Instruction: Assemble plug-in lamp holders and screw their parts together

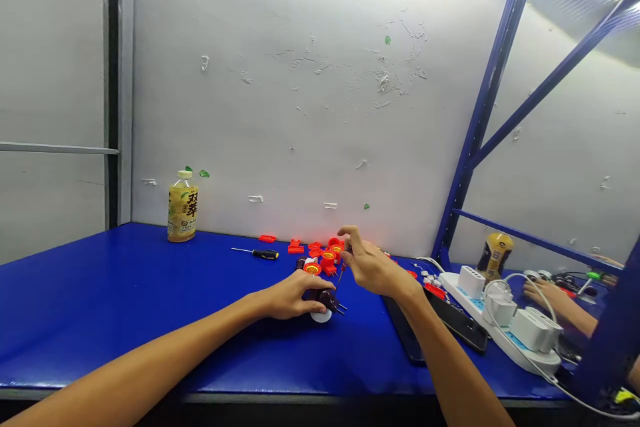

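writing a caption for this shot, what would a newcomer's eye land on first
Probably the cluster of bright red plastic parts on the blue tabletop, toward the wall. Just in front of it, the left hand grips a dark pronged piece while the right hand holds a slim screwdriver to it. Next might come the yellow-labelled bottle standing at the back left.

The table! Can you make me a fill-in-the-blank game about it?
The smooth tabletop is coloured ____.
Left of the black-and-yellow-handled screwdriver stands a capped plastic ____.
The dark plastic plug with metal prongs is gripped by the hand on the person's ____ side.

Missing words: blue; bottle; left
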Tool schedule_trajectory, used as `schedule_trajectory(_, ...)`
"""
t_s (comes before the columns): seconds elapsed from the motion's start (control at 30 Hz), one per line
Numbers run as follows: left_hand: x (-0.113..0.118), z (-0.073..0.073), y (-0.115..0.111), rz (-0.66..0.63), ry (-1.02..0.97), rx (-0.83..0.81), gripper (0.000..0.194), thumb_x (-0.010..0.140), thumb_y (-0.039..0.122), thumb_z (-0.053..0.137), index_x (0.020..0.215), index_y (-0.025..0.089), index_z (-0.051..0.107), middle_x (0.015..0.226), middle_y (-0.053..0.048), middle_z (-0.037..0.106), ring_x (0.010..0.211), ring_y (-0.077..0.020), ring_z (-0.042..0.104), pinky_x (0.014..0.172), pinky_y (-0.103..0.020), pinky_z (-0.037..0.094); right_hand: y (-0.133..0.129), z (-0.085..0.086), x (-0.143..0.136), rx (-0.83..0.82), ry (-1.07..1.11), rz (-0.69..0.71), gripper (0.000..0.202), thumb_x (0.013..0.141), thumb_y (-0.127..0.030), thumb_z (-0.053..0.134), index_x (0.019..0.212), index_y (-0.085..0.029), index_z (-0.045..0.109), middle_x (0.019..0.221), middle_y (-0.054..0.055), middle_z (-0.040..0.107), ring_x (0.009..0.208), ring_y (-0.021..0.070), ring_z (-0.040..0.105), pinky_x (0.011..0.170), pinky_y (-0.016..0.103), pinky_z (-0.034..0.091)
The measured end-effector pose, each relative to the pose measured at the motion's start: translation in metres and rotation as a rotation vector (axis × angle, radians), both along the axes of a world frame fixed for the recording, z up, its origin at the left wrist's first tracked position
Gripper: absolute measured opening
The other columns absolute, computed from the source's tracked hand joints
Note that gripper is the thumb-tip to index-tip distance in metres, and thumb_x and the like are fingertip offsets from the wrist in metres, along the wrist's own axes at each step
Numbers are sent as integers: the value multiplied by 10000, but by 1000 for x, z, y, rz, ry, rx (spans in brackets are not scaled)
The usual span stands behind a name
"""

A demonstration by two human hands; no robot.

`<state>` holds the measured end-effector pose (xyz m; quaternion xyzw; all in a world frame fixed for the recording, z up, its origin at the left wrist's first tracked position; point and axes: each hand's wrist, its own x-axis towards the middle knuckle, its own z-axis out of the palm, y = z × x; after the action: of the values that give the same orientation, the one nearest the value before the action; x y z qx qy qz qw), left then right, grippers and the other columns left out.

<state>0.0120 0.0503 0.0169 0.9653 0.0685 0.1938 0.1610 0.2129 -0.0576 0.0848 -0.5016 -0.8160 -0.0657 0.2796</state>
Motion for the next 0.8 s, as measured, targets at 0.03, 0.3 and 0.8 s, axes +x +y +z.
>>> schedule_trajectory(0.03, 0, 0, 0, 2, 2, -5, 387, 889, 414, 673, 1214, 204, 672, 922, -40, 714, 783, -167, 600, 714, -242, 425, 1, 0, 2, 4, -32, 12, 348, 956, -127, 360, 1302, -161, 348, 840, 21, 603, 681, 149, 534, 658, 261, 441)
schedule_trajectory(0.3, 0, 0, 1, 7, -2, -20, 417, 893, 408, 669, 1253, 198, 655, 1009, -66, 731, 872, -197, 649, 785, -260, 448, 4, 4, -6, 98, -160, -235, 271, 1016, -226, 355, 1203, -138, 530, 724, 62, 621, 653, 208, 587, 643, 298, 379)
schedule_trajectory(0.8, 0, 1, -2, 4, 6, 18, 373, 892, 382, 665, 1214, 193, 670, 947, -59, 730, 791, -174, 623, 718, -249, 429, 0, 4, -5, 9, -58, -186, 329, 1004, -257, 365, 1326, -190, 365, 681, -28, 565, 624, 167, 562, 646, 259, 387)
